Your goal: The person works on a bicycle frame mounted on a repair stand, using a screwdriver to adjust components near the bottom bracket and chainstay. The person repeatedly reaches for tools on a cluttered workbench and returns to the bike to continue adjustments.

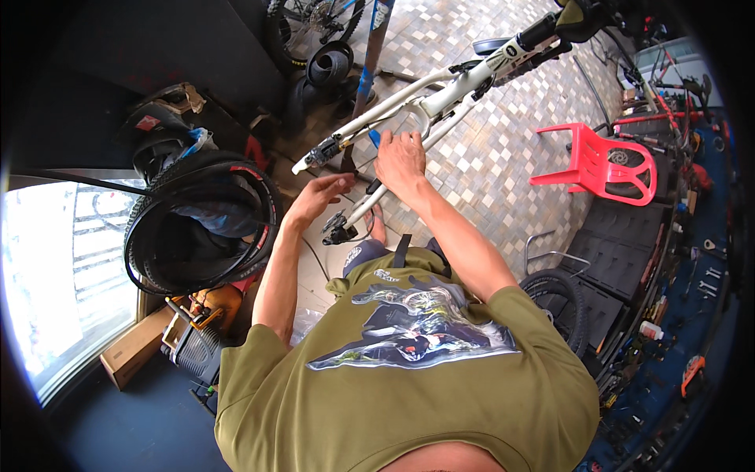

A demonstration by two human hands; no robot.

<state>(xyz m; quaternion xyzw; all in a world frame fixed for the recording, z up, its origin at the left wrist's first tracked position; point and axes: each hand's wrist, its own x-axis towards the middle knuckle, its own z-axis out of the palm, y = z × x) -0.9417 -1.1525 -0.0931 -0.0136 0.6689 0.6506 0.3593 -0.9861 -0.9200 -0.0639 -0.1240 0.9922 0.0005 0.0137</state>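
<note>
A white bicycle frame (440,98) is held up in front of me, its rear stays pointing toward my legs. My right hand (399,160) grips one white stay close to where the tubes meet. My left hand (321,197) hovers open with spread fingers just beside the lower stay end (340,232), which carries a black fitting; whether it touches the stay I cannot tell. The upper stay end (318,153) has another black part. I wear an olive printed shirt.
A pile of black tyres (197,224) hangs at the left. A red plastic chair (602,161) stands on the checkered tile floor at the right. A small black wheel (560,303) leans near a blue bench with several tools (692,315). Cardboard boxes (138,350) lie lower left.
</note>
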